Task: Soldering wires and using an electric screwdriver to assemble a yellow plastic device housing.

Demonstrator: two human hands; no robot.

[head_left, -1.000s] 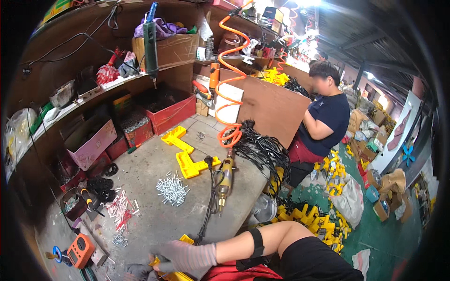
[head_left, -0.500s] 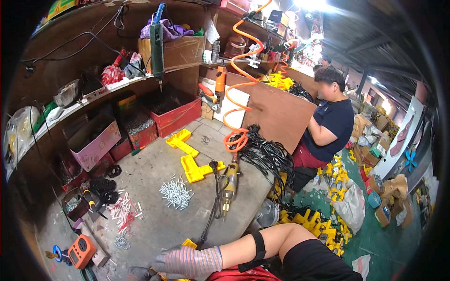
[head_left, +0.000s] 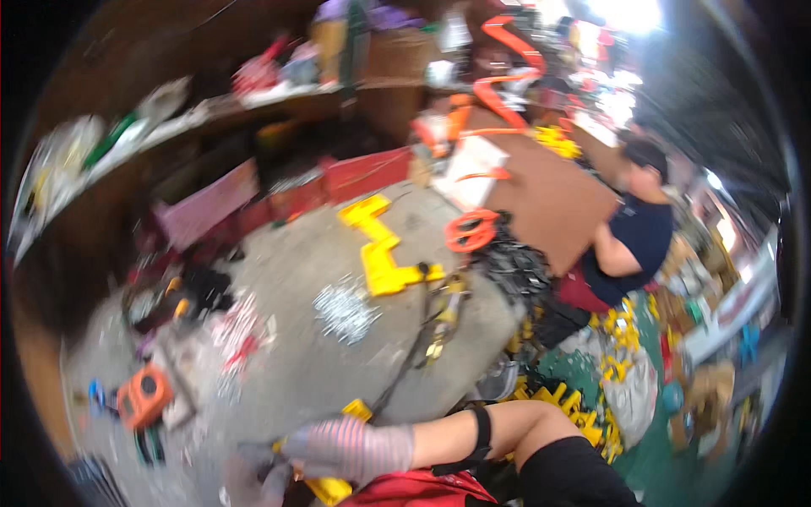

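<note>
The picture is blurred by motion. My right hand, in a grey striped glove, reaches left across the near edge of the grey workbench. Its fingers curl around a yellow plastic part at the bench edge. Just left of it is a grey gloved shape that looks like my left hand, too smeared to read. A black cable runs from near my hand to a yellow power tool lying on the bench.
On the bench lie yellow angled plastic pieces, a pile of small metal screws, an orange device and an orange coiled hose. Red bins sit under a shelf. Another person in a dark shirt works at right among yellow parts.
The view has swung and gone blurry. My right hand stays at the bench's near edge on the yellow part. The other person remains bent over at right.
</note>
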